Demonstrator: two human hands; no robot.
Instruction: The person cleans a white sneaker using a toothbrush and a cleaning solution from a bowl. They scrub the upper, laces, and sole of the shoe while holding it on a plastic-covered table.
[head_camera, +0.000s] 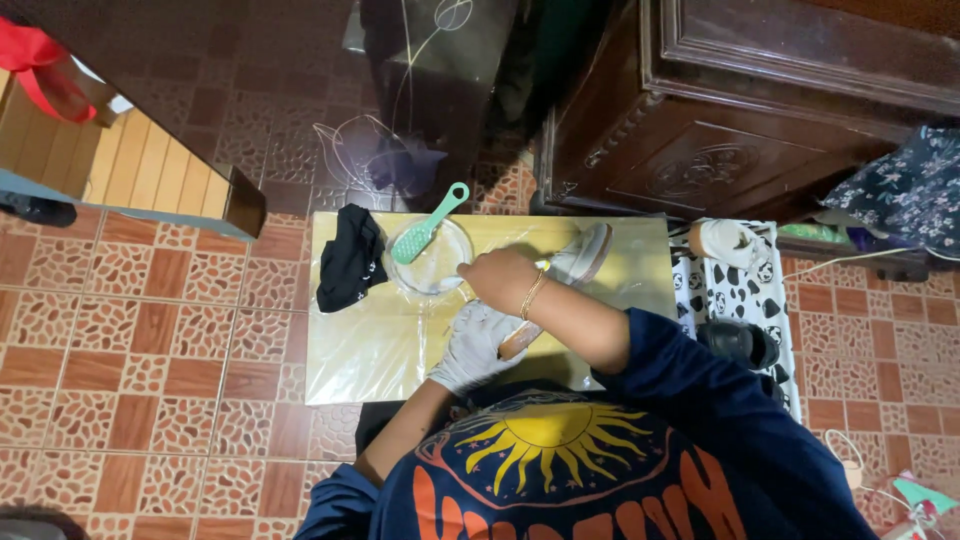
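My left hand (472, 347) wears a white glove and grips the heel end of a white shoe with a tan sole (583, 256). The shoe lies tilted across a low table covered in clear plastic (365, 345). My right hand (500, 276), bare with a gold bracelet, is closed over the shoe's middle; a thin pale handle pokes out by the wrist, and what it belongs to is hidden. A clear glass bowl (432, 268) stands just left of that hand, with a green brush (425, 226) resting across its rim. A black cloth (350, 260) lies at the table's left edge.
A second white shoe (724, 241) sits on a black-and-white patterned mat (745, 295) to the right, with a black shoe (738, 341) below it. A dark carved wooden cabinet (760, 120) stands behind. A slatted wooden bench (150, 170) is at left on the tiled floor.
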